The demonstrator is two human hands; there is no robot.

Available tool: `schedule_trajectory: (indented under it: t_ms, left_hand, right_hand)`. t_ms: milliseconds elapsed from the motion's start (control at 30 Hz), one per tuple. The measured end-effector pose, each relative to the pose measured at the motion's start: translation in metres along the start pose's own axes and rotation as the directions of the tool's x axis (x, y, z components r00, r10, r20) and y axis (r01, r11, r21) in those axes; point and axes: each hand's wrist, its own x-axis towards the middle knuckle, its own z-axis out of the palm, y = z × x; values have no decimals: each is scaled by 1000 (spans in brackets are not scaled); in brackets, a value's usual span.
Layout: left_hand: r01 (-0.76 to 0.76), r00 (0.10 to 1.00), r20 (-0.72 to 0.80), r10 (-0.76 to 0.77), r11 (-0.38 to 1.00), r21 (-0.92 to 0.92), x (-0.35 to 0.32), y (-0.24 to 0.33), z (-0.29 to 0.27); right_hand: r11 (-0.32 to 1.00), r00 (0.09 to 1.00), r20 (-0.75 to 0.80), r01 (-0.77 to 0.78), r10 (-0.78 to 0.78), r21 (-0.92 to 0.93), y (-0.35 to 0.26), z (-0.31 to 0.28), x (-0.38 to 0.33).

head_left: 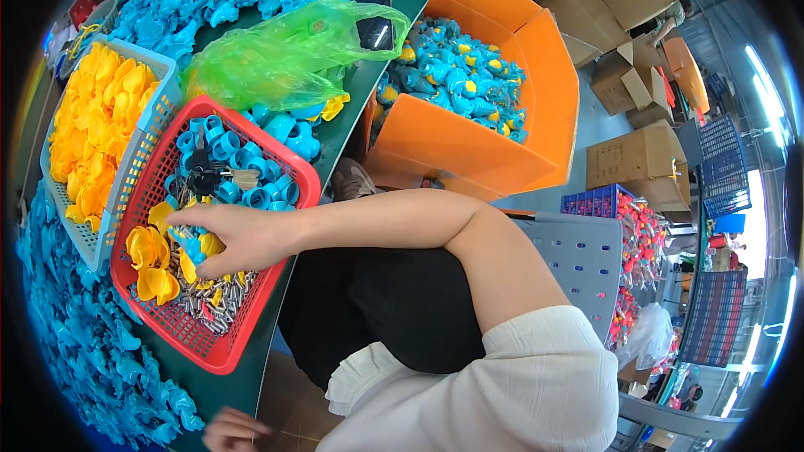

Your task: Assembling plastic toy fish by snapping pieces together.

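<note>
Red basket point(276, 285), left-centre of frame | right hand point(239, 238) inside, fingers curled over yellow and blue plastic parts point(193, 247) | left hand point(230, 431), bottom edge, grip unclear

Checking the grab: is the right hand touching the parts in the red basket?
Touching: head view shows the right hand lying on yellow and blue parts inside the red basket.

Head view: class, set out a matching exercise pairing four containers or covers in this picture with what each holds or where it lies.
Column one:
1. red basket
2. pale blue basket
3. orange bin
4. green plastic bag

Column two:
A. assembled blue and yellow toys
B. yellow parts only
C. lying on the table behind the red basket
D. blue rings, yellow pieces, small metal pins, with the right hand in it

Pairs: 1-D, 2-B, 3-A, 4-C
</note>
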Motion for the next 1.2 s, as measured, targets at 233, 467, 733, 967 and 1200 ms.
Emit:
schedule_trajectory:
  t_ms: [233, 467, 733, 967, 1200]
  left_hand:
    - [593, 759, -62, -649, 727, -345, -43, -63, 94]
    - [644, 557, -338, -759, 651, -402, -107, -90, 182]
    - [423, -45, -538, -841, 472, -773, -114, -97, 393]
    - [292, -225, -450, -864, 381, -877, -88, -130, 477]
    - [402, -195, -448, -872, 346, -848, -112, -182, 466]
  right_hand:
    - [993, 986, 118, 118, -119, 14, -11, 8, 8]
    - [998, 992, 126, -38, 30, 59, -19, 1, 5]
    - [966, 969, 105, -237, 226, 109, -23, 15, 4]
    - [964, 969, 131, -227, 209, 136, -26, 20, 0]
    - [963, 964, 114, -250, 239, 98, -29, 22, 1]
